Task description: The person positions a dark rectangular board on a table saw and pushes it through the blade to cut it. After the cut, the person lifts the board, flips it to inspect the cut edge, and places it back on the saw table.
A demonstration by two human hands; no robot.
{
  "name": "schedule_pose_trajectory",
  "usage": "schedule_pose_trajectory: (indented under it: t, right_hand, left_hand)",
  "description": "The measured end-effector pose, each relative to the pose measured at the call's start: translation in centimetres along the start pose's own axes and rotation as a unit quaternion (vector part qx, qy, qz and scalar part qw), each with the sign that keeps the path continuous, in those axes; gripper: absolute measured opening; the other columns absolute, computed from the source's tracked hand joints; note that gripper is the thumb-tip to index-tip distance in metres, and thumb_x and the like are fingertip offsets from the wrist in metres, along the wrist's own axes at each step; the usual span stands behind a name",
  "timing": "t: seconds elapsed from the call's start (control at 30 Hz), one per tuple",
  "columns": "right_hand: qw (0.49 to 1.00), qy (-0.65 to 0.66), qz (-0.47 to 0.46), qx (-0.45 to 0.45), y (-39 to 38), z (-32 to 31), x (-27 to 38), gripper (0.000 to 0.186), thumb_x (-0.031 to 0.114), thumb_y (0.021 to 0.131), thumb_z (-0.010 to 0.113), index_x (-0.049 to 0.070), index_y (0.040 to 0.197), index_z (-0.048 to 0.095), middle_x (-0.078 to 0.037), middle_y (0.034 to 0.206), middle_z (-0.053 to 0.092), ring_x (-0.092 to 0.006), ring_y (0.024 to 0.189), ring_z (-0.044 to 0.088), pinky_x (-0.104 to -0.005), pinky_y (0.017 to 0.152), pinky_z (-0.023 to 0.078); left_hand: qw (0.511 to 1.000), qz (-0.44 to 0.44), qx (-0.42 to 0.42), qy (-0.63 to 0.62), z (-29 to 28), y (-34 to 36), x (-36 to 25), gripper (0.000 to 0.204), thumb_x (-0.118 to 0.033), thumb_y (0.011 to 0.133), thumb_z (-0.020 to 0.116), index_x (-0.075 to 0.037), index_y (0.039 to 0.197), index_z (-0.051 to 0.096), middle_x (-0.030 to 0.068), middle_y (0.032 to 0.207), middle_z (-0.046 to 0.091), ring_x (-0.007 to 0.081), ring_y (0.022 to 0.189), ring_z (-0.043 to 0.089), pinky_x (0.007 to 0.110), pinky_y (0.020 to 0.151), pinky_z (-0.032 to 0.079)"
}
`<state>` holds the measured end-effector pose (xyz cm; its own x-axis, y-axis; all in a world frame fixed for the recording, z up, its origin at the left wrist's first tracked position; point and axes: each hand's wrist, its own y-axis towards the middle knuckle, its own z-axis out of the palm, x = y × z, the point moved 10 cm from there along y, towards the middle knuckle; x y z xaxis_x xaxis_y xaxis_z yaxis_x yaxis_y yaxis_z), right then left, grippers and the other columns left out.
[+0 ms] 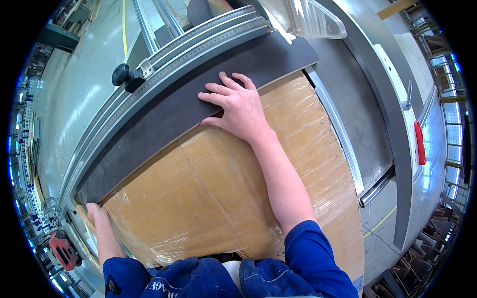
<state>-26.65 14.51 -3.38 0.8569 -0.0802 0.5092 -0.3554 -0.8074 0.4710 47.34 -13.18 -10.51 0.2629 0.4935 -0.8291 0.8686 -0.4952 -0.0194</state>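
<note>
At 8 o'clock the left hand [95, 212] meets the end of the long dark grey flat board [164, 126]; the fingers are hidden, so I cannot tell how closed that grip is, and they might get pinched if the end swung against the scaled silver metal rail [191, 51]. The board follows this rail to 1 o'clock. Towards 6 o'clock lies film-wrapped brown cardboard [208, 198], perhaps slippery. At 12 o'clock the right hand [239, 107] splays its grip wide on the board, clasping nothing; lopsided pressure could twist the piece. At 1 o'clock its far end, near the clear plastic hood [318, 20], might snag
</note>
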Motion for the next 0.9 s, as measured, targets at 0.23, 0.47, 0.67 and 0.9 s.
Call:
schedule_pose_trajectory:
  t: [0.23,0.47,0.67,0.9]
  right_hand:
    - [1.0,0.003,-0.001,-0.003,0.2,0.3,0.2,0.061,0.041,0.067,0.097,0.023,0.123,0.083,-0.001,0.136,0.076,-0.0295,0.14,0.063,-0.048,0.125,0.04]
    - [1.0,-0.014,-0.003,-0.015,-0.2,-0.2,-0.2,0.058,0.042,0.066,0.097,0.022,0.119,0.083,0.0,0.133,0.076,-0.0276,0.139,0.063,-0.0488,0.123,0.041]
    - [1.0,-0.014,-0.005,-0.01,-0.1,-0.1,0.0,0.059,0.042,0.067,0.097,0.021,0.12,0.082,0.0,0.134,0.076,-0.0276,0.139,0.063,-0.0489,0.123,0.041]
    - [1.0,-0.007,-0.002,-0.003,0.0,0.0,-0.1,0.062,0.04,0.067,0.098,0.022,0.123,0.081,-0.001,0.136,0.075,-0.0296,0.141,0.062,-0.0492,0.124,0.041]
  left_hand:
    - [0.999,0.029,0.015,-0.036,0.3,4.6,0.8,0.074,-0.037,0.094,0.066,0.019,0.142,0.059,0.0262,0.153,0.059,0.0383,0.135,0.061,0.042,0.117,0.047]
    - [0.999,0.018,0.019,0.029,0.5,0.3,0.3,0.074,-0.04,0.102,0.06,0.021,0.143,0.057,0.0274,0.156,0.055,0.0366,0.137,0.06,0.042,0.115,0.051]
    - [0.999,0.021,0.016,0.038,-0.1,0.0,-0.3,0.076,-0.042,0.101,0.059,0.021,0.143,0.056,0.0281,0.156,0.055,0.0376,0.138,0.06,0.043,0.115,0.051]
    - [0.999,0.016,0.01,0.048,-0.2,-1.0,-0.5,0.076,-0.042,0.101,0.057,0.021,0.144,0.057,0.0274,0.156,0.056,0.0369,0.137,0.06,0.044,0.115,0.05]
